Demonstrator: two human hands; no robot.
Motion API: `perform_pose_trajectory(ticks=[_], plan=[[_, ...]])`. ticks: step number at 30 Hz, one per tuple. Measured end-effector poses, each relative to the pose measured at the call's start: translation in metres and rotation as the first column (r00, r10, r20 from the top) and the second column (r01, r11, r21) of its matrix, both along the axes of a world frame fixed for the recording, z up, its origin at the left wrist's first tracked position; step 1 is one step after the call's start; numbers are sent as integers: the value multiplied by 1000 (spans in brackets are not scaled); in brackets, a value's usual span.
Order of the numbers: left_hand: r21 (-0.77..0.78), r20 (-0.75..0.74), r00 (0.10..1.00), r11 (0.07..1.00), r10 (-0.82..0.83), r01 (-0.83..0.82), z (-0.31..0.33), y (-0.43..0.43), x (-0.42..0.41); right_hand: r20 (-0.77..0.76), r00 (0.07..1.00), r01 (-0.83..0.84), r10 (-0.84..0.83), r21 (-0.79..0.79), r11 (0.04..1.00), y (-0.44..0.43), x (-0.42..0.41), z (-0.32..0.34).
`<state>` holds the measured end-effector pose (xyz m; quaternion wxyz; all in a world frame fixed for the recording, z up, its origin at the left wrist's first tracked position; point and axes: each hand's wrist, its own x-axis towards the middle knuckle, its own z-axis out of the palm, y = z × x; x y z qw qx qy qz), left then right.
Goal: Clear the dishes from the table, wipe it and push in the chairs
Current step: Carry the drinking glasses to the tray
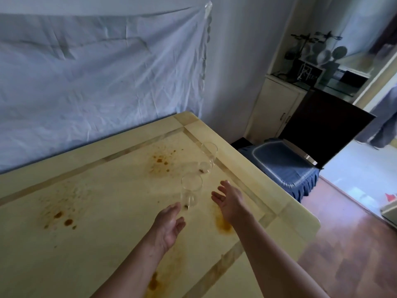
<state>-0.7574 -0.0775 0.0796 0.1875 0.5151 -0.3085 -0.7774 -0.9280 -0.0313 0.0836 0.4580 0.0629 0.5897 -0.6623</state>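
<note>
Hands first: the left hand (169, 222) is stretched out over the table (107, 244), palm turned inward, fingers straight and loosely spread, holding nothing. The right hand (227, 201) lies a little farther forward, palm turned toward the left one, fingers also relaxed and empty.

Between the two hands, just beyond the left fingertips, the near glass (191, 190) stands upright on the tabletop. Its base sits very close to the left hand's fingertips; whether they touch cannot be told. The right hand is clearly apart from it, off to its right.

Farther on, toward the table's right edge, the second glass (209, 151) stands upright. The third glass (203, 167) is right in front of it, lower and blurred; whether it is standing or lying cannot be told.

Brown stains (160, 161) mark the pale tabletop behind the near glass. More brown marks show at the far left, under the right wrist and beside the left forearm.

Past the table's right edge, a chair (285, 166) with a blue seat cover stands apart from the table on the wooden floor (343, 244). A wrinkled white sheet (96, 72) hangs on the wall behind the table, and a cream cabinet (275, 108) stands in the corner.
</note>
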Motion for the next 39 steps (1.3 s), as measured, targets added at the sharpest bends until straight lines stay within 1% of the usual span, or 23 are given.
perform_pose_trajectory(ticks=[6, 8, 16, 19, 22, 27, 32, 37, 39], plan=[[-47, 141, 988, 997, -60, 68, -22, -23, -45, -44, 997, -63, 68, 93, 994, -68, -46, -19], [-36, 169, 983, 996, -73, 80, -27, -26, -51, -68, 993, -93, 101, 116, 989, -83, -54, -26], [-72, 203, 974, 991, -98, 114, -29, -33, -59, -171, 962, -179, 213, 193, 965, -113, -68, -49], [-83, 211, 972, 989, -103, 123, -28, -33, -60, -200, 950, -188, 239, 245, 951, -117, -70, -52], [-103, 201, 975, 988, -96, 118, -27, -33, -57, -218, 948, -176, 233, 249, 952, -117, -69, -52], [-148, 196, 980, 987, -37, 67, -21, -34, -42, -245, 953, -130, 179, 206, 970, -94, -56, -42], [-230, 164, 986, 973, 5, 33, 0, -21, -13, -275, 954, -79, 123, 166, 983, -45, -15, -12], [-317, 156, 987, 946, -24, 73, 21, 9, 24, -284, 959, 9, 4, 46, 999, 20, 39, 10], [-338, 150, 986, 934, -70, 118, 31, 31, 47, -296, 953, 77, -70, 12, 997, 55, 68, 17]])
